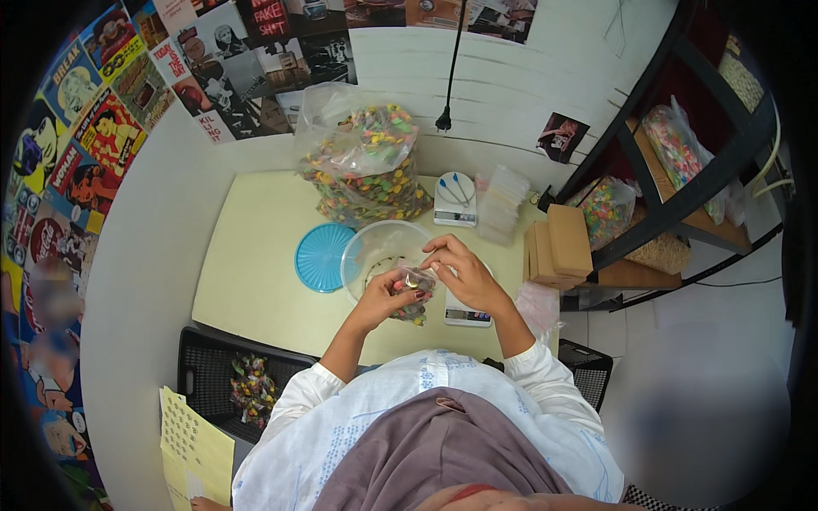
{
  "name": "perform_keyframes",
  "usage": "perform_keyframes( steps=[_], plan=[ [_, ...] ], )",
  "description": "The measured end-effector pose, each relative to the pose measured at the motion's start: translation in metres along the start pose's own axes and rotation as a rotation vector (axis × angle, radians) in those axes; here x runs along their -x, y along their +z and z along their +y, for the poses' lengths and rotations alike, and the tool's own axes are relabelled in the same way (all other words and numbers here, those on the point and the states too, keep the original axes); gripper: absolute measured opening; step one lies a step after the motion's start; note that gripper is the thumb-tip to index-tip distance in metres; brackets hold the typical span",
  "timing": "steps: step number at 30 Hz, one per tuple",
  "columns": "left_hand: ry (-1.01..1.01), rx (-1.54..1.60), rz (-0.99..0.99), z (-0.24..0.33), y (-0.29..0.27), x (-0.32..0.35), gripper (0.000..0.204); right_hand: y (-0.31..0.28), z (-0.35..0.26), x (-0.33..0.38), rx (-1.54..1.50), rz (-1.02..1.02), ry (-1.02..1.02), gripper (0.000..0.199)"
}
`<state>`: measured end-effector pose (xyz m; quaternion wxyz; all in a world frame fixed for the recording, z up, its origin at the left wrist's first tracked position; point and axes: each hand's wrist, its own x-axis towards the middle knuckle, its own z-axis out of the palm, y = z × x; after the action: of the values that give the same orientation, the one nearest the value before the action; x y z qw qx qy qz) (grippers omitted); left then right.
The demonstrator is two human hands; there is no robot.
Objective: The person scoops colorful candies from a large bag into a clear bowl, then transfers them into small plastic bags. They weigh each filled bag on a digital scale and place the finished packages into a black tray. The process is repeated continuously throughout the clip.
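Observation:
My left hand (381, 300) grips a small clear plastic bag (412, 308) filled with colourful candies, over the near edge of a round clear tub (358, 247). At the top of this bag, my right hand (463, 274) has its thumb and fingertips pinched together on the plastic. Only a few dark bits show inside the tub. Partly under my right wrist lies a white digital scale (467, 315). A round blue ribbed lid (325, 257) rests on the table left of the tub.
Behind the tub stands a large candy bag (362, 166). Another scale (455, 201) and clear empty bags (503, 204) lie right of it. Cardboard boxes (558, 247) sit by a dark shelf (673, 204). Lower left are a black basket (200, 366) with packed bags and yellow paper (192, 443).

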<state>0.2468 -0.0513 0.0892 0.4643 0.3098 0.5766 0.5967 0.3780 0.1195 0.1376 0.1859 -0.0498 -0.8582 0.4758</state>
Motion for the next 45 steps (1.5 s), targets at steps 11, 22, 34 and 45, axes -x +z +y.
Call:
perform_keyframes(
  steps=[11,22,34,45],
  plan=[
    [0.003,-0.056,-0.034,-0.008,-0.013,0.009,0.023,0.003,0.005,-0.027,0.044,-0.225,-0.054,0.019],
    [0.019,0.058,0.080,-0.021,-0.021,0.015,0.033,0.017,0.002,-0.037,-0.020,0.020,0.014,0.010],
    [0.072,0.111,0.072,-0.016,-0.011,0.007,0.029,0.019,0.004,-0.018,-0.019,-0.187,0.014,0.015],
    [0.052,0.092,0.026,-0.017,-0.009,0.005,0.024,0.016,0.011,-0.013,-0.017,-0.229,-0.019,0.014]
  ],
)
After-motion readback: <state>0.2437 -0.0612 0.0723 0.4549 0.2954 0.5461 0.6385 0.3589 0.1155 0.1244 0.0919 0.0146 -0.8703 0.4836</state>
